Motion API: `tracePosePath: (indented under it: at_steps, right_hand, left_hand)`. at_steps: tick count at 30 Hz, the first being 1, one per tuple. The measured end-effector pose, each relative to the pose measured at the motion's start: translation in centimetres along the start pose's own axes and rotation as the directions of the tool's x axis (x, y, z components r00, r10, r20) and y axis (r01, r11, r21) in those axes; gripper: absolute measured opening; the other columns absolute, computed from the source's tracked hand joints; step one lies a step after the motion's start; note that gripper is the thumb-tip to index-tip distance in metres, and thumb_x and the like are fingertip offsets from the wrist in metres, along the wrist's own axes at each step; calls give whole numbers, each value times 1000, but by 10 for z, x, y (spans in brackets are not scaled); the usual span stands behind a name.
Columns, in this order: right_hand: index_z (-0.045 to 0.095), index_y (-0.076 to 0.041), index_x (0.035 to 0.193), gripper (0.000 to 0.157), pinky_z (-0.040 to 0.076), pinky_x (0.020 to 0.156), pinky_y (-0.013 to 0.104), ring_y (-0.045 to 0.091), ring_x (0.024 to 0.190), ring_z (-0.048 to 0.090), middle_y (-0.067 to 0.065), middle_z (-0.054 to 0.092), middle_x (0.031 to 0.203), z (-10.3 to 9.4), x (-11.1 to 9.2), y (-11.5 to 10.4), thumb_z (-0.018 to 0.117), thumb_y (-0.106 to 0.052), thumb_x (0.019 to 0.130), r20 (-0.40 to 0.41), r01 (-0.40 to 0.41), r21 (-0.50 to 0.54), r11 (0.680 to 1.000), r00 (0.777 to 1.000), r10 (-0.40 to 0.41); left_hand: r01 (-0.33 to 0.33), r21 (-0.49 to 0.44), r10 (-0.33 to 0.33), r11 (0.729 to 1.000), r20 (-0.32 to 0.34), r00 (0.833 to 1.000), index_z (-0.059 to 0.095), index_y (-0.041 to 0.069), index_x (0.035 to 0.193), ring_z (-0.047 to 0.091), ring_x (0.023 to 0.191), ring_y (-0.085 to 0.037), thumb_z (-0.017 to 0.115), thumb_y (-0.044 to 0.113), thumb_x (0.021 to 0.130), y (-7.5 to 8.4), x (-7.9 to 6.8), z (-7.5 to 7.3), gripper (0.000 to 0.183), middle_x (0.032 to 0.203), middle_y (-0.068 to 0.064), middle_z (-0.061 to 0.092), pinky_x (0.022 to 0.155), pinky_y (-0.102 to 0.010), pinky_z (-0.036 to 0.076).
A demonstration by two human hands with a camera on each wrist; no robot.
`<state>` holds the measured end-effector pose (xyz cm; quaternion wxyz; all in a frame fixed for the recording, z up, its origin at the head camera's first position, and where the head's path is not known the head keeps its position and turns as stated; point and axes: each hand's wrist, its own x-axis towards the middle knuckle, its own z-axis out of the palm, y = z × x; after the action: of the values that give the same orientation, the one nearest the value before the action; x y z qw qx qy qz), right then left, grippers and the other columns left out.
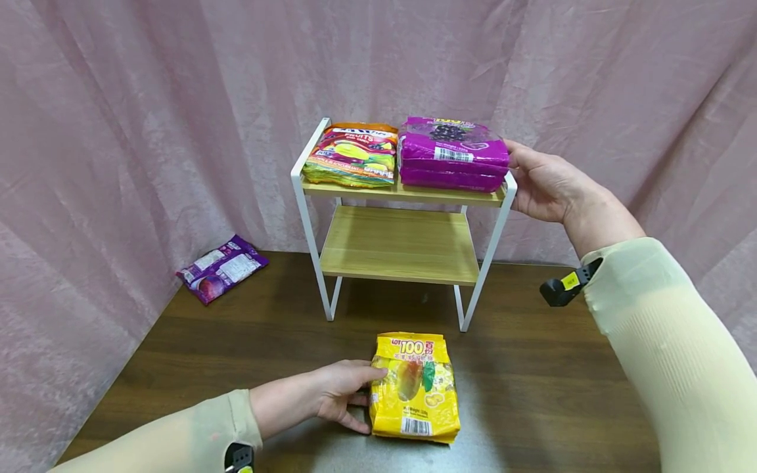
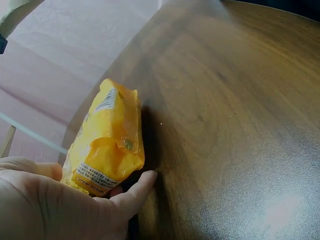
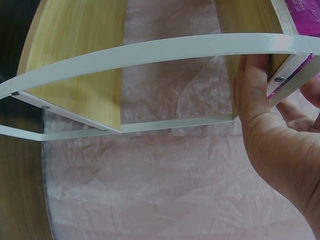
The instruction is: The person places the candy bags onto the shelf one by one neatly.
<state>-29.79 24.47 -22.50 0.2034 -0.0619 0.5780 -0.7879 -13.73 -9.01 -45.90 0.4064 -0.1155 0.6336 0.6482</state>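
Note:
On the table, my left hand point(image 1: 342, 396) grips the left side of a yellow mango candy bag point(image 1: 414, 394). One digit lies over its top edge, and others are low beside it. In the left wrist view the bag point(image 2: 107, 140) stands partly above a fingertip near the tabletop. My right hand point(image 1: 547, 184) holds the right end of a white-framed two-tier rack point(image 1: 497, 233). In the right wrist view a digit reaches under the top board, inside the frame. Its upper fingers are at the end of a purple grape candy bag point(image 1: 452, 157), partly hidden behind it.
An orange-red fruit candy bag point(image 1: 355, 156) lies on the top tier, left of the purple one. The rack's lower board point(image 1: 402, 243) is bare wood. At the table's back left, a small purple packet point(image 1: 223, 268) lies against the pink curtain point(image 1: 177, 131).

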Motion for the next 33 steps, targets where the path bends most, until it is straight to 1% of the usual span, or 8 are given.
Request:
tracePosePath:
  at_steps: [5, 9, 14, 17, 22, 25, 29, 33]
  right_hand:
    - [22, -30, 164, 65, 61, 80, 37, 20, 91, 72, 11, 69, 117, -1, 0, 0, 38, -3, 107, 3, 1, 9, 1000, 1000, -1]
    - [22, -30, 164, 65, 61, 81, 37, 21, 93, 71, 11, 68, 121, -1, 0, 0, 39, -4, 107, 2, 3, 7, 1000, 1000, -3]
    - [22, -31, 164, 65, 61, 81, 37, 21, 93, 71, 12, 68, 122, -1, 0, 0, 40, -4, 107, -3, -3, 12, 1000, 1000, 3]
    - [21, -31, 164, 66, 61, 80, 36, 21, 92, 72, 12, 68, 121, -1, 1, 0, 40, -4, 107, -7, -6, 15, 1000, 1000, 6]
    - [22, -31, 164, 66, 61, 80, 36, 21, 91, 71, 12, 68, 121, -1, 2, 1, 41, -5, 107, -6, -8, 10, 1000, 1000, 8]
    - [22, -31, 164, 66, 62, 79, 36, 21, 91, 72, 12, 69, 120, -1, 2, 1, 42, -5, 107, -5, -8, 6, 1000, 1000, 8]
    - [22, -30, 164, 64, 62, 79, 36, 21, 90, 72, 12, 69, 118, 0, 2, 1, 41, -5, 107, 4, -7, 10, 1000, 1000, 7]
    - [23, -29, 163, 63, 62, 78, 36, 21, 90, 72, 12, 70, 115, 0, 2, 0, 39, -5, 107, 8, -5, 12, 1000, 1000, 5]
  left_hand:
    - [-7, 16, 7, 1000, -9, 1000, 46, 2, 142, 62, 103, -33, 62, 35, 104, 1, 2, 3, 53, 114, -17, 64, 76, -61, 58]
    - [-20, 1, 20, 1000, -27, 999, 43, 1, 145, 63, 102, -32, 62, 32, 104, 0, 2, 5, 55, 112, -18, 66, 77, -63, 57]
    - [-62, -14, 61, 998, -52, 997, 36, 0, 151, 63, 106, -30, 61, 29, 103, -2, 0, 10, 61, 115, -16, 66, 80, -66, 55]
    - [-92, -21, 91, 996, -42, 995, 31, 0, 155, 65, 105, -29, 61, 29, 104, -3, -2, 14, 66, 115, -14, 67, 83, -65, 55]
    - [-146, -31, 145, 989, -17, 989, 23, 3, 160, 69, 98, -28, 59, 31, 105, -4, -4, 18, 72, 114, -14, 68, 79, -56, 59]
    - [-172, -5, 172, 985, -33, 985, 17, 5, 163, 70, 94, -28, 59, 30, 105, -3, -4, 20, 76, 117, -16, 65, 75, -54, 60]
    - [-191, 35, 192, 981, -50, 980, 8, 14, 166, 71, 89, -27, 64, 28, 103, -2, -4, 21, 86, 126, -17, 60, 70, -53, 61]
    - [-213, 43, 214, 976, -24, 977, 8, 20, 167, 73, 85, -29, 69, 21, 99, -3, -4, 21, 91, 127, -17, 59, 67, -52, 62]
